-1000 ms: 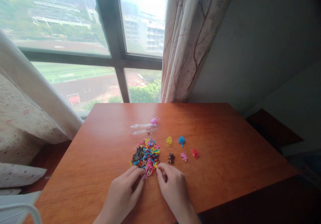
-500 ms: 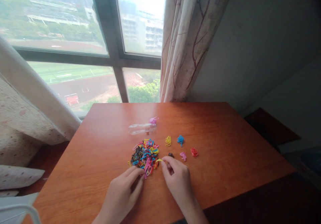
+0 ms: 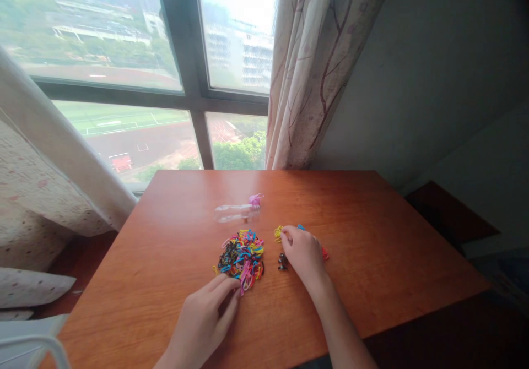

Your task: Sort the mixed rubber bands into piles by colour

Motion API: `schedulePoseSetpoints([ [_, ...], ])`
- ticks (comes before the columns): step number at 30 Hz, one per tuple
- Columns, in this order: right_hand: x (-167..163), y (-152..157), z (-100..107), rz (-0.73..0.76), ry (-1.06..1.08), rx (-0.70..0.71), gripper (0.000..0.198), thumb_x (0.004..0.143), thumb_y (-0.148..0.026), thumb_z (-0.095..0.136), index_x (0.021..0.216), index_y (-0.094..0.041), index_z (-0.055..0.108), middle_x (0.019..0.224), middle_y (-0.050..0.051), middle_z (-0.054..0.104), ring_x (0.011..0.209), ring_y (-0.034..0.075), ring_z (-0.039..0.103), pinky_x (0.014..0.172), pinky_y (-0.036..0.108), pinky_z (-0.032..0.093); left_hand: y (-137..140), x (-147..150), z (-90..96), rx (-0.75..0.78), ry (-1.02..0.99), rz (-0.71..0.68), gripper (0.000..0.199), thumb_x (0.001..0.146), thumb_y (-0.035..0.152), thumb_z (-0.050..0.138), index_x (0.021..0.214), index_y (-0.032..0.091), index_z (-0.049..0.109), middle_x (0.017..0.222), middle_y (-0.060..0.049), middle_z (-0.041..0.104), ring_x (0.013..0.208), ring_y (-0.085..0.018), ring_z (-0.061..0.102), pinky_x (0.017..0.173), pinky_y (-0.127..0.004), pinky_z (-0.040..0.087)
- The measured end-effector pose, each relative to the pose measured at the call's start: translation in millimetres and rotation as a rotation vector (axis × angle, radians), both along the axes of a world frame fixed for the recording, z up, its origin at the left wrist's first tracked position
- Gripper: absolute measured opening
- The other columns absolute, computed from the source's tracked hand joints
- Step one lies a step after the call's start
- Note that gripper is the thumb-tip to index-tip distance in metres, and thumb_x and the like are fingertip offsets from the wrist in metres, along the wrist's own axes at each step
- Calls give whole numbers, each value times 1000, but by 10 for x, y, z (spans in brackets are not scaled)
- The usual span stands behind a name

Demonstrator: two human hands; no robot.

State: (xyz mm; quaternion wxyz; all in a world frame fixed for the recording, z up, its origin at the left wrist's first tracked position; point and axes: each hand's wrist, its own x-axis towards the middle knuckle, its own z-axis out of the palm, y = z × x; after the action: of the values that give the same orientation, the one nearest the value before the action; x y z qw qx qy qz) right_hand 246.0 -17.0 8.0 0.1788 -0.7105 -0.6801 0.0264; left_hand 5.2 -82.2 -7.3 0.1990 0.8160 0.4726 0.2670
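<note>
A pile of rubber bands (image 3: pixel 242 254) on the table (image 3: pixel 165 259).
Probably light and stretchy, best pinched by one loop; left hand (image 3: pixel 206 307) touches its edge, right hand (image 3: pixel 303 252) the yellow bunch (image 3: pixel 278 234); whether they pinch, I cannot tell.

Hazy daylight enters through the washed-out window (image 3: pixel 140 38) at eleven o'clock, glaring off the table (image 3: pixel 194 195) there; the wall (image 3: pixel 413 77) at two o'clock is dim.

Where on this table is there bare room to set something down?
Left of the mixed pile, out to the left edge of the table, the wood is bare; so is the stretch right of the red bands. It is crowded around the right hand, with yellow bands at its fingertips and black bands beside it.
</note>
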Motion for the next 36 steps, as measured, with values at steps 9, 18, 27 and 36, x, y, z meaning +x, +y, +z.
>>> schedulePoseSetpoints([
  [9, -29, -210, 1, 33, 71, 11, 11, 91, -20, 62, 91, -25, 72, 78, 0, 74, 68, 16, 68, 57, 24, 33, -9, -6, -25, 7, -4, 8, 17, 94, 23, 48, 96, 26, 64, 87, 0, 71, 73, -14, 70, 65, -20, 52],
  [18, -366, -685, -96, 195, 222, 16, 16, 89, -17, 57, 94, -26, 69, 71, -3, 69, 65, 15, 66, 59, 23, 36, -8, -17, -56, -11, -9, 5, 17, 94, 23, 49, 99, 27, 64, 90, 0, 72, 76, -14, 71, 68, -20, 53],
  [27, -515, -799, -237, 186, 302, 72, 18, 91, -17, 54, 100, -24, 68, 76, -1, 71, 69, 15, 67, 63, 21, 40, 4, -4, -47, -11, -9, 7, 16, 93, 23, 50, 97, 27, 65, 88, 1, 71, 75, -13, 70, 67, -20, 52],
  [36, -498, -790, -281, 175, 417, 105, 20, 94, -20, 50, 89, -23, 69, 73, 0, 70, 65, 14, 66, 63, 20, 43, 3, 3, -2, 2, -24, 12, 16, 92, 23, 51, 96, 26, 67, 86, 0, 72, 73, -13, 70, 66, -19, 53],
])
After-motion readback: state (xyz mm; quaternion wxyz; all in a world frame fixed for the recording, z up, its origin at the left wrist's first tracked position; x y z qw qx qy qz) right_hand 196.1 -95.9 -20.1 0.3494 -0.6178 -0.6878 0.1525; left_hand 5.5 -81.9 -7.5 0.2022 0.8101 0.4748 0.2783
